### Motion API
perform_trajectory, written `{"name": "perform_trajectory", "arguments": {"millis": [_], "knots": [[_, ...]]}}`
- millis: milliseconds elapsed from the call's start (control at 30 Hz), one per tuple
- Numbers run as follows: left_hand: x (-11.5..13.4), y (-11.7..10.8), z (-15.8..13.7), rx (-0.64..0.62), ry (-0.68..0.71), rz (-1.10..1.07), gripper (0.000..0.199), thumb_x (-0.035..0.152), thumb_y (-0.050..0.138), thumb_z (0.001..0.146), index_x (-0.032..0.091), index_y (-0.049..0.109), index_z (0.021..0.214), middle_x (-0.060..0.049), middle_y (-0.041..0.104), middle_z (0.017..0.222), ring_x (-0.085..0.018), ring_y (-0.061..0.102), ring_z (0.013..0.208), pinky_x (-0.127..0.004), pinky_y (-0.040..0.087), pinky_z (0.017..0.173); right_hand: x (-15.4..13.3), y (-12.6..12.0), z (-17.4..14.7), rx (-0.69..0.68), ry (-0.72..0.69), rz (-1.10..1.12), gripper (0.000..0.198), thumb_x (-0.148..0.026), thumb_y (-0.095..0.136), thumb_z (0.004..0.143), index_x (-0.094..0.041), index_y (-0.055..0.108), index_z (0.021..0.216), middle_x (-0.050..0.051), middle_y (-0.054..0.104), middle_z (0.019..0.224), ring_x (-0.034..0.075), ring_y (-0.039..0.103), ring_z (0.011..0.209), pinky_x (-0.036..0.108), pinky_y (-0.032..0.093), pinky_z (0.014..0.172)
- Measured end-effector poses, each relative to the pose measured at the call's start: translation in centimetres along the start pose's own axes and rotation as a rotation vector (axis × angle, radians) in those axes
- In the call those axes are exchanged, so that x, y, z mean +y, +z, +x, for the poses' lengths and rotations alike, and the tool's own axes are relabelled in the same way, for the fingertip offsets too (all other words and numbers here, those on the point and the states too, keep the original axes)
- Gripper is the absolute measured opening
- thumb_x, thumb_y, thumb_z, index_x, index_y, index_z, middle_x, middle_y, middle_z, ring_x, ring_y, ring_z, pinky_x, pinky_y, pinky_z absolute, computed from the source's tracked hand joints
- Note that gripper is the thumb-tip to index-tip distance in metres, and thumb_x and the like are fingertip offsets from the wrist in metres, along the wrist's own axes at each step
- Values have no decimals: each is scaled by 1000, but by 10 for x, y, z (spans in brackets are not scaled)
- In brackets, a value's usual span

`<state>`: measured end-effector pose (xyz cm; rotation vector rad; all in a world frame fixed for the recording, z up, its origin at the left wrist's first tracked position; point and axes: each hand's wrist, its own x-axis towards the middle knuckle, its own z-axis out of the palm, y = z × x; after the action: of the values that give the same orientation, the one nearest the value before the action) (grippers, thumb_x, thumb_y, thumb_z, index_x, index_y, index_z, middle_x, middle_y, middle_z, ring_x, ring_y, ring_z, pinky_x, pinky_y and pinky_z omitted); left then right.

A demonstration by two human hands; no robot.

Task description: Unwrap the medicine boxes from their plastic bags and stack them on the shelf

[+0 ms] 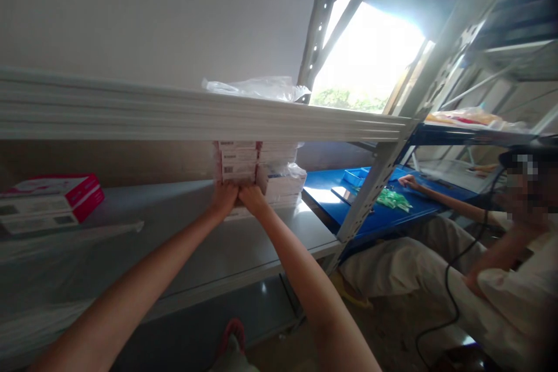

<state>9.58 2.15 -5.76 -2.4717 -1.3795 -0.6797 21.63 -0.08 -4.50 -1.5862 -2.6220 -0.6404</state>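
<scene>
Both my arms reach onto a grey shelf, to a stack of small white and pink boxes (239,164) with clear plastic wrap around it. My left hand (225,197) is closed at the lower front of the stack. Right beside it, my right hand (251,195) is closed too, its knuckles nearly touching the left. The fingers are curled against the wrapped boxes, and their tips are hidden. Crumpled clear plastic (296,171) sticks out at the stack's right side.
A metal beam (196,119) crosses above the stack, with a plastic bag (261,88) on top. Pink and white boxes (54,200) stand at left near loose plastic film (87,235). Past the upright post, a seated person's hand (408,181) is near green pieces (392,199) on a blue table.
</scene>
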Motion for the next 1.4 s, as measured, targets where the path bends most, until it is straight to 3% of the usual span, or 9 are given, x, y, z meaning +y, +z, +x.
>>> {"name": "perform_trajectory", "arguments": {"millis": [100, 267, 600, 833, 1000, 1167, 1300, 1400], "knots": [[-5, -18, -3, -48, 29, 24, 31, 8, 37, 85, 12, 68, 82, -17, 67, 87, -28, 60, 92, -46, 36, 87, -5, -10, 2, 47, -27, -33, 28, -3, 41, 88, -8, 67, 97, 18, 67, 99, 25, 59, 95, 31, 47, 74], [-25, -54, -23, -9, 100, 114, 26, 11, 44, 85, 13, 69, 78, -17, 68, 81, -31, 57, 96, -48, 34, 89, -25, -39, 11, 97, -58, -30, 29, -4, 41, 88, -8, 68, 97, 18, 67, 99, 26, 57, 99, 33, 47, 75], [-62, -106, -106, 62, 38, 103, 24, 15, 46, 86, 17, 69, 80, -13, 69, 84, -29, 54, 99, -48, 29, 92, -98, -93, 2, 97, -99, 96, 30, -6, 40, 90, -11, 68, 99, 15, 68, 99, 23, 60, 95, 29, 46, 78], [-65, -122, -162, 65, -33, 146, 21, 15, 47, 85, 17, 67, 82, -10, 69, 85, -28, 55, 94, -46, 31, 90, -136, -83, -11, 119, -149, 290, 29, -13, 39, 93, -14, 67, 102, 12, 67, 103, 21, 59, 99, 28, 43, 84], [-65, -128, -182, 135, -30, 114, 21, 15, 47, 86, 19, 66, 79, -9, 67, 84, -25, 54, 95, -45, 30, 93, -121, -60, -19, 105, -7, 717, 25, -22, 44, 93, -14, 67, 94, 11, 68, 102, 18, 60, 96, 27, 40, 88], [-87, -129, -196, 264, -398, -86, 13, 25, 54, 82, 20, 66, 79, -7, 67, 100, -26, 54, 100, -43, 33, 92, -92, -35, -33, 150, 351, 1318, 18, -26, 57, 79, -14, 64, 69, 6, 67, 77, 17, 59, 79, 28, 43, 80], [-109, -123, -213, 299, -681, -330, 17, 34, 56, 80, 20, 65, 85, -6, 67, 100, -25, 58, 98, -38, 39, 88, -80, -20, -50, 223, 491, 1466, 28, -42, 55, 75, -14, 61, 78, 4, 65, 78, 15, 57, 68, 27, 45, 68], [-115, -121, -231, 521, -770, -285, 24, 36, 50, 85, 18, 62, 96, -10, 64, 102, -26, 57, 100, -41, 41, 88, -73, -14, -56, 292, 600, 1536, 33, -46, 50, 75, -16, 59, 86, 5, 64, 80, 15, 57, 65, 28, 46, 64]]}}
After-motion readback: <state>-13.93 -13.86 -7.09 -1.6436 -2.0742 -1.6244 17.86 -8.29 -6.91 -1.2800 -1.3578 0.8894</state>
